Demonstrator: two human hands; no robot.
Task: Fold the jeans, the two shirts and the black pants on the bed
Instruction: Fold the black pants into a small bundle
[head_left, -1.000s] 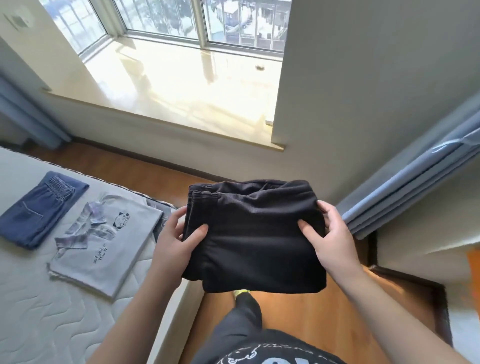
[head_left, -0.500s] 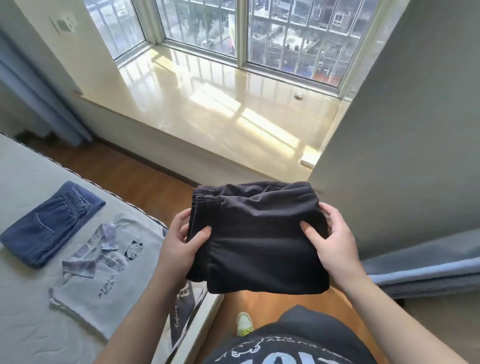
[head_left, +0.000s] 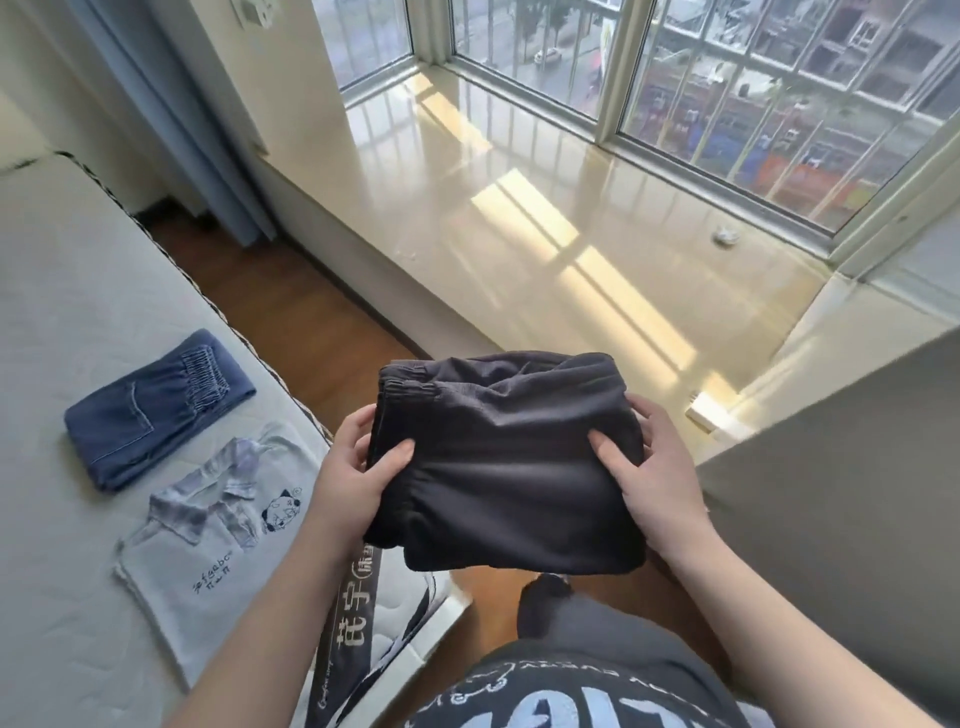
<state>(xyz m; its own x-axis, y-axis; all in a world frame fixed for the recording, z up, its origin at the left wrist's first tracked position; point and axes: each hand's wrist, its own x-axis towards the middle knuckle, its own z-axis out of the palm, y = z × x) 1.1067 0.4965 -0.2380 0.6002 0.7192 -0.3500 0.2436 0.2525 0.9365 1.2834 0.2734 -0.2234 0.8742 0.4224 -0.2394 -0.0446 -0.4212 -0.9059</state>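
I hold the black pants (head_left: 504, 462), folded into a thick square, in the air over the floor beside the bed. My left hand (head_left: 358, 467) grips their left edge and my right hand (head_left: 649, 467) grips their right edge, thumbs on top. On the bed (head_left: 78, 291) to the left lie the folded blue jeans (head_left: 156, 410) and, nearer me, a folded pale shirt (head_left: 208, 540) with a checked collar and a small cat print. A dark garment with white lettering (head_left: 358, 613) hangs over the bed's corner under my left forearm.
A wide glossy window sill (head_left: 545, 223) runs ahead below barred windows. Blue curtains (head_left: 197, 130) hang at the upper left. Wooden floor (head_left: 311, 332) lies between bed and sill. A grey wall (head_left: 841, 519) stands close on my right.
The view has swung left and up, showing more of the window and the bed. My hands keep the same grip on the black pants, which sit a little lower in view.
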